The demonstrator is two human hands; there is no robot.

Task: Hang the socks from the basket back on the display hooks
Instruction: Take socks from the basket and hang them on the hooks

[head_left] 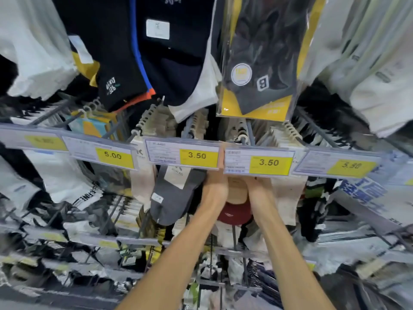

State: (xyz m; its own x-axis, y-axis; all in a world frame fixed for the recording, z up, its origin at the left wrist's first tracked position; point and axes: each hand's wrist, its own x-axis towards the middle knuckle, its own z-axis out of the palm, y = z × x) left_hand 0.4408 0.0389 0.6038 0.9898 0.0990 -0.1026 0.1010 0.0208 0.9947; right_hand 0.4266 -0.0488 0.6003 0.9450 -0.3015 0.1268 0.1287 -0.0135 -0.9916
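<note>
A: Fig. note, fingers first. On both hands they sit up behind the 3.50 price tags (259,162), so we can't tell how far they're open, nor what they pinch.

B: Agreed. Left hand (215,186) and right hand (261,189) are raised close together, w/ the beige-and-maroon sock pair (234,209) hanging between the wrists. Its top is hidden at approx. finger level.

A: So we judge the pair is prob. held by its hanger, near the tip of the hook (248,133) that runs back above those tags.

B: To do the step well, we'd find the hook tip by feel, keep the hanger loop square to the rod, slide it fully back, and not snag the grey sock (176,198) just beside the left hand.
</note>
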